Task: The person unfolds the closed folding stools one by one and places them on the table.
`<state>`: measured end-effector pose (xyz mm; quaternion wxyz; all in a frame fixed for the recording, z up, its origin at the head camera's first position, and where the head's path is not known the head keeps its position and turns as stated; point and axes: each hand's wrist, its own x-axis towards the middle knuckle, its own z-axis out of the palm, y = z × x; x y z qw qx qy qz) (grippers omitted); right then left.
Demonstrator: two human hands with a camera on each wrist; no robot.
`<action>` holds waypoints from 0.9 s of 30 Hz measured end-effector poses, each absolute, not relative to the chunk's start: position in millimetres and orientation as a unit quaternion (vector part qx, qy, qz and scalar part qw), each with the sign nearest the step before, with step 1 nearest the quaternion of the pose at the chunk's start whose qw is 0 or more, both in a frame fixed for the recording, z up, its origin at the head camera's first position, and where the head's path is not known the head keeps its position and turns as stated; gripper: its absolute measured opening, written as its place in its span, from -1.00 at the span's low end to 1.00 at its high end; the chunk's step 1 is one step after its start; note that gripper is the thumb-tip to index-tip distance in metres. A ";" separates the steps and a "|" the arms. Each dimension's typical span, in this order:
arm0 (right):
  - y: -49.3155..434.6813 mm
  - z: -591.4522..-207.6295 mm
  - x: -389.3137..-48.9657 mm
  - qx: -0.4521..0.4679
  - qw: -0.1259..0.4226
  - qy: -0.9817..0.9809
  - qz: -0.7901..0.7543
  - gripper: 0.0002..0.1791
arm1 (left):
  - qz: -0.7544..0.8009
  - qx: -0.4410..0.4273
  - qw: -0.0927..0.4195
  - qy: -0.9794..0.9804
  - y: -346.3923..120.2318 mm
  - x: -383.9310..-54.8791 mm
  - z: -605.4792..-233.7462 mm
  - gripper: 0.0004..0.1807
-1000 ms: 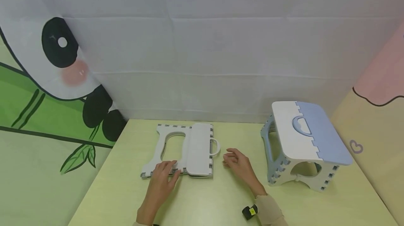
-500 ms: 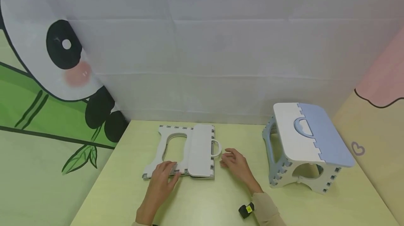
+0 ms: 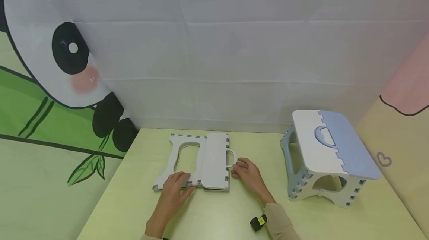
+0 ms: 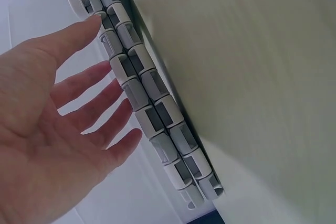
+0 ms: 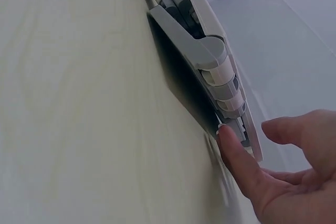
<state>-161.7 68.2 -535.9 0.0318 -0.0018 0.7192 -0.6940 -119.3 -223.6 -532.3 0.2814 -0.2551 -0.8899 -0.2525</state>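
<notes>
A white and grey folding step stool (image 3: 215, 161) lies folded flat on the table, its carrying handle (image 3: 235, 158) sticking out to the right. My left hand (image 3: 171, 194) rests at the stool's near edge; in the left wrist view its outstretched fingertips touch the row of hinge knuckles (image 4: 153, 116). Beside the handle is my right hand (image 3: 248, 176), fingers gently bent. In the right wrist view the thumb (image 5: 286, 129) stands apart from the stool's top panel, while one finger (image 5: 236, 153) reaches to the underside at the handle end.
A blue and white folding stool (image 3: 321, 143) stands unfolded at the table's right side. A small black object with a yellow mark (image 3: 258, 222) is by the right sleeve. White cloth (image 3: 214, 53) hangs behind the table (image 3: 214, 217); cartoon-printed sheets flank it.
My right hand has moved left, up to the stool's handle. My left hand has stayed on the near edge. The whole head view has shifted slightly.
</notes>
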 end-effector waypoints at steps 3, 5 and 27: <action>66.6 -536.9 -163.1 0.000 0.037 0.714 -0.700 -0.47 | -0.249 -0.255 0.274 -0.893 -223.7 -118.8 -530.7 -0.43; 65.5 -538.0 -164.3 0.003 0.039 0.711 -0.702 -0.46 | -0.246 -0.253 0.266 -0.897 -223.6 -118.9 -530.2 -0.42; 55.6 -539.3 -171.6 0.012 0.012 0.755 -0.655 -0.47 | -0.239 -0.250 0.224 -0.911 -230.7 -120.8 -528.3 -0.43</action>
